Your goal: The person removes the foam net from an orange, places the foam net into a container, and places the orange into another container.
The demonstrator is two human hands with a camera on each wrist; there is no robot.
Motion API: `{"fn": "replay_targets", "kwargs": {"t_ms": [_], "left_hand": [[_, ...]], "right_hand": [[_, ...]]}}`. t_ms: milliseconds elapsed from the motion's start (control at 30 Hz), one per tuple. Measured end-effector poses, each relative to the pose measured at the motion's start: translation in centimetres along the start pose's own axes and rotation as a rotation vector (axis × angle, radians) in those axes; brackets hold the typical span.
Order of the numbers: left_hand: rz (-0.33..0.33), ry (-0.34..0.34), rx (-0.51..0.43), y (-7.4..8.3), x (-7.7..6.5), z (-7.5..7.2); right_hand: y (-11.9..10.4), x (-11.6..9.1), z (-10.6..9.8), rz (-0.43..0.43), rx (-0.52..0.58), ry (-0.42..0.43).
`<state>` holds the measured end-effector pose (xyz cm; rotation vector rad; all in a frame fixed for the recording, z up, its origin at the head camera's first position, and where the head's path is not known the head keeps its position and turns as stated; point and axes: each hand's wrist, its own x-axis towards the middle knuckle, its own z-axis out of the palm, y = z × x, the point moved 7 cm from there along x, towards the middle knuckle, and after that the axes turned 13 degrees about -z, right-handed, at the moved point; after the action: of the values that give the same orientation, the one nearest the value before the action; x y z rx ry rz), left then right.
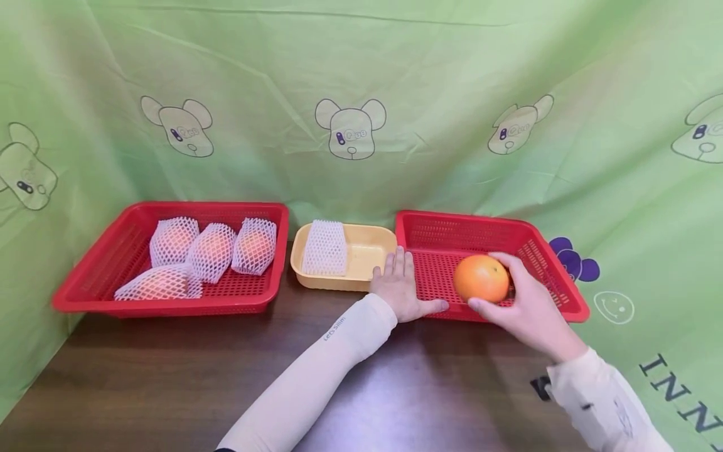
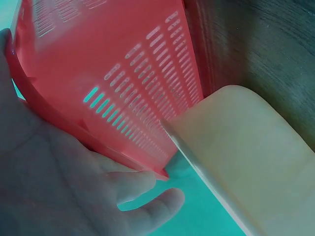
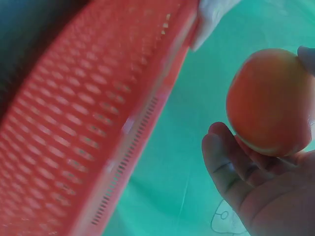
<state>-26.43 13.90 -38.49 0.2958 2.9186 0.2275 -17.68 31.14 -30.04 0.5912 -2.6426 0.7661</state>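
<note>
A round orange fruit (image 1: 481, 279), bare of any net, is held between the thumb and fingers of my right hand (image 1: 531, 314), over the right red basket (image 1: 463, 223). From the right wrist, the same fruit (image 3: 269, 103) shows above the curved fingers. My left hand (image 1: 398, 285) lies with fingers extended and thumb out at that basket's left edge, beside a yellow tub (image 1: 369, 238). In the left wrist view its fingers (image 2: 147, 211) are by the basket's rim. A white foam net sleeve (image 1: 326, 248) lies in the tub.
The left red basket (image 1: 169, 307) contains several fruits in white foam nets (image 1: 211, 251). All the containers stand along the back of a dark wooden table (image 1: 169, 376). A green cloth (image 1: 254, 75) with cartoon mouse-like heads hangs behind and at the sides.
</note>
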Motion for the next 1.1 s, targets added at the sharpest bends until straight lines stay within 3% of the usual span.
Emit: {"fn": "replay_targets", "kwargs": {"t_ms": [233, 467, 700, 933, 1100], "left_hand": [[0.002, 0.016, 0.006, 0.2, 0.2, 0.0], [-0.007, 0.028, 0.021, 0.5, 0.1, 0.4], [-0.003, 0.045, 0.061, 1.1, 0.1, 0.7], [-0.024, 0.063, 0.050, 0.7, 0.2, 0.5], [-0.030, 0.063, 0.034, 0.2, 0.4, 0.4]], "right_hand": [[3.2, 8.2, 1.1, 0.036, 0.018, -0.119], [8.4, 13.4, 5.7, 0.080, -0.001, -0.261], [12.4, 14.6, 10.5, 0.147, -0.055, -0.368], [11.9, 15.0, 13.8, 0.053, -0.093, -0.463], [11.9, 15.2, 14.9, 0.083, -0.056, -0.472]]}}
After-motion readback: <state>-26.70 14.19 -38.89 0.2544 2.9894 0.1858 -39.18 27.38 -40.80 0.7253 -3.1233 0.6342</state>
